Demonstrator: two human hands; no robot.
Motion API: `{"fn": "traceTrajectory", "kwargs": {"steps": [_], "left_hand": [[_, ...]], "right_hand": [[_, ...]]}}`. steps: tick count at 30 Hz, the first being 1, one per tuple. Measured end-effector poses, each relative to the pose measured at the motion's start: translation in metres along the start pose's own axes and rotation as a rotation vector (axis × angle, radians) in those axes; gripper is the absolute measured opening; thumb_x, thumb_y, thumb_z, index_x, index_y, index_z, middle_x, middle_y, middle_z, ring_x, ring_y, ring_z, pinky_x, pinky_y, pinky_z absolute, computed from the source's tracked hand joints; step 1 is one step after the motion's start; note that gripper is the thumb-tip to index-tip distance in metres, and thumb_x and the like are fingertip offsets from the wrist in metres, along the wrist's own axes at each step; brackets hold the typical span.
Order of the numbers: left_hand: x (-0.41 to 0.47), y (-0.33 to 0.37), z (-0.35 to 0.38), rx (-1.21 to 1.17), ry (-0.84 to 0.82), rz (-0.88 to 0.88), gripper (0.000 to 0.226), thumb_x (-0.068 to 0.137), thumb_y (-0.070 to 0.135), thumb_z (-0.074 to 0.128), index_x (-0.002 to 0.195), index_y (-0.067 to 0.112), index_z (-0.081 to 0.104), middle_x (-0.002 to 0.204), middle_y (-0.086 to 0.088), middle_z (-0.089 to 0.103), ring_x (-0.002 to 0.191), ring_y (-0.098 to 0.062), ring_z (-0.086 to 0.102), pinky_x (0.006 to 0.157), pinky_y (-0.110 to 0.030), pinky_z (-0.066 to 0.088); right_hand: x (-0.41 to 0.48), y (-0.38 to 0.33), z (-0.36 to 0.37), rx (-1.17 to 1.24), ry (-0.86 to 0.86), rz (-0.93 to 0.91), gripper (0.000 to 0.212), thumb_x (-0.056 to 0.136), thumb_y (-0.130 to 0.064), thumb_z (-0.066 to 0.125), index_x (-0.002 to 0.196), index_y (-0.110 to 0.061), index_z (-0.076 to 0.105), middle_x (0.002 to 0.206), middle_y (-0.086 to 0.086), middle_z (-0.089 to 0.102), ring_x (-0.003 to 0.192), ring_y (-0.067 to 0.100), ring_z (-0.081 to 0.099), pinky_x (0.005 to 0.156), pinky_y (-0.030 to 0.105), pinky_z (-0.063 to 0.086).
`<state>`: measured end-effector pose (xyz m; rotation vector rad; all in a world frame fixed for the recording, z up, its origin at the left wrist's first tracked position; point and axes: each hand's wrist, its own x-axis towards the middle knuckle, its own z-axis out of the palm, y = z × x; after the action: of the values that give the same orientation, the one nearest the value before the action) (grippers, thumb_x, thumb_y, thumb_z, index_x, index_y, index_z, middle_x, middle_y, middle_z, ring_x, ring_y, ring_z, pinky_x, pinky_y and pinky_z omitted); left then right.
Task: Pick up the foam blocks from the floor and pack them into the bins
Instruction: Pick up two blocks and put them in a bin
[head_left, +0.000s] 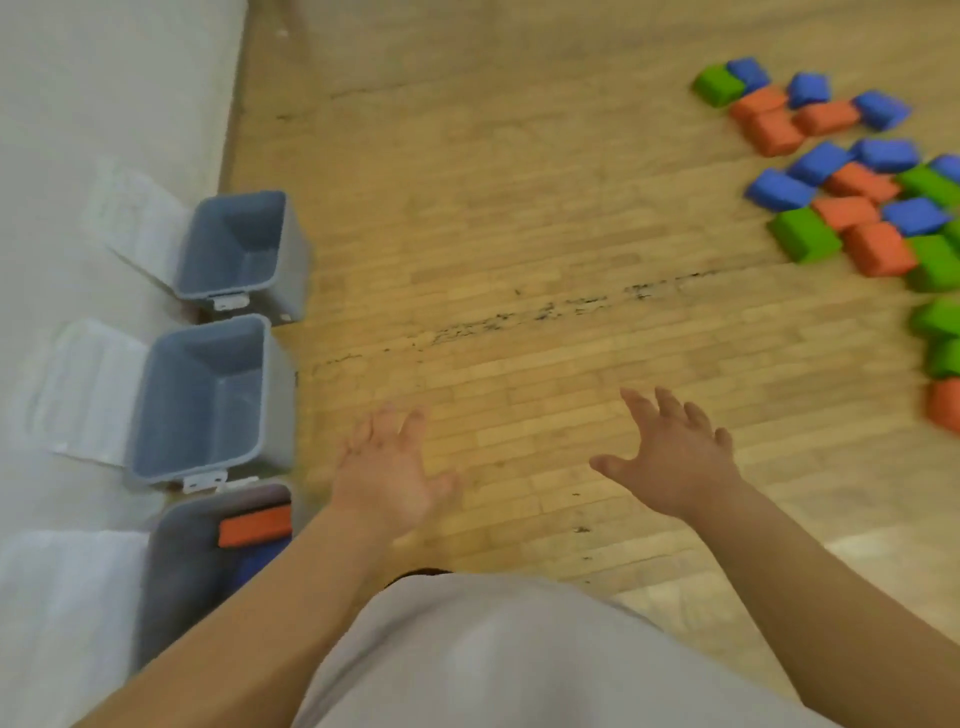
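Hovering above floor (519, 234): left hand (387, 475), right hand (675, 462), fingers spread wide, holding nothing.

Blue, orange and green foam blocks (857, 208) lie scattered at right. Three open grey bins (171, 415) line the left; the nearest bin (176, 571) holds an orange block (254, 526).

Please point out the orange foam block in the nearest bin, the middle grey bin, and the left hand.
Orange rectangular foam block (254, 525): head view, its top face.
Middle grey plastic bin (281, 410): head view, its right outer wall.
Left hand (387, 478): head view, back of the hand.
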<state>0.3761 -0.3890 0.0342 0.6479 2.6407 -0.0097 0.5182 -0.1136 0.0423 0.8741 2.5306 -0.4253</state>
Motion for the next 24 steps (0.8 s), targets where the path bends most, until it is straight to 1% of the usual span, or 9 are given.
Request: {"fn": "traceTrajectory", "kwargs": {"steps": [4, 7, 13, 16, 19, 24], "left_hand": [[0.044, 0.073, -0.031, 0.099, 0.007, 0.183, 0.094, 0.087, 0.080, 0.042, 0.160, 0.036, 0.004, 0.169, -0.010, 0.008, 0.155, -0.034, 0.006, 0.125, -0.055, 0.010], [0.080, 0.118, -0.045, 0.142, 0.003, 0.280, 0.095, 0.086, 0.081, 0.043, 0.161, 0.037, 0.004, 0.169, -0.009, 0.008, 0.156, -0.034, 0.005, 0.125, -0.055, 0.008], [0.159, 0.186, -0.063, 0.181, 0.002, 0.416, 0.096, 0.086, 0.082, 0.043, 0.161, 0.034, 0.006, 0.169, -0.008, 0.010, 0.156, -0.032, 0.006, 0.125, -0.055, 0.009], [0.218, 0.199, -0.079, 0.177, 0.014, 0.446, 0.096, 0.085, 0.082, 0.044, 0.161, 0.034, 0.008, 0.168, -0.009, 0.014, 0.155, -0.033, 0.009, 0.125, -0.055, 0.010], [0.291, 0.205, -0.106, 0.158, 0.035, 0.431, 0.096, 0.084, 0.084, 0.043, 0.160, 0.035, 0.009, 0.168, -0.009, 0.013, 0.155, -0.033, 0.008, 0.125, -0.055, 0.010], [0.408, 0.206, -0.177, 0.141, 0.025, 0.377, 0.097, 0.085, 0.083, 0.043, 0.161, 0.035, 0.007, 0.169, -0.009, 0.010, 0.155, -0.034, 0.006, 0.125, -0.054, 0.009]], "right_hand": [[-0.003, 0.062, -0.017, 0.108, 0.076, 0.154, 0.098, 0.086, -0.079, 0.051, 0.162, -0.038, 0.004, 0.172, 0.004, 0.000, 0.156, 0.037, 0.006, 0.122, 0.063, 0.015], [-0.003, 0.097, -0.029, 0.163, 0.109, 0.246, 0.098, 0.086, -0.079, 0.050, 0.162, -0.039, 0.005, 0.172, 0.004, 0.001, 0.156, 0.037, 0.006, 0.121, 0.063, 0.017], [0.036, 0.134, -0.056, 0.228, 0.120, 0.390, 0.097, 0.085, -0.079, 0.052, 0.161, -0.040, 0.005, 0.172, 0.004, 0.000, 0.156, 0.036, 0.006, 0.122, 0.063, 0.015], [0.085, 0.134, -0.075, 0.243, 0.107, 0.410, 0.098, 0.085, -0.079, 0.052, 0.161, -0.040, 0.005, 0.172, 0.004, 0.000, 0.157, 0.036, 0.006, 0.122, 0.063, 0.014], [0.156, 0.122, -0.108, 0.242, 0.113, 0.396, 0.098, 0.085, -0.078, 0.053, 0.161, -0.039, 0.006, 0.172, 0.005, 0.000, 0.157, 0.035, 0.006, 0.122, 0.063, 0.014], [0.283, 0.091, -0.186, 0.266, 0.120, 0.351, 0.096, 0.085, -0.077, 0.054, 0.161, -0.040, 0.007, 0.172, 0.004, 0.000, 0.157, 0.034, 0.004, 0.122, 0.063, 0.014]]}}
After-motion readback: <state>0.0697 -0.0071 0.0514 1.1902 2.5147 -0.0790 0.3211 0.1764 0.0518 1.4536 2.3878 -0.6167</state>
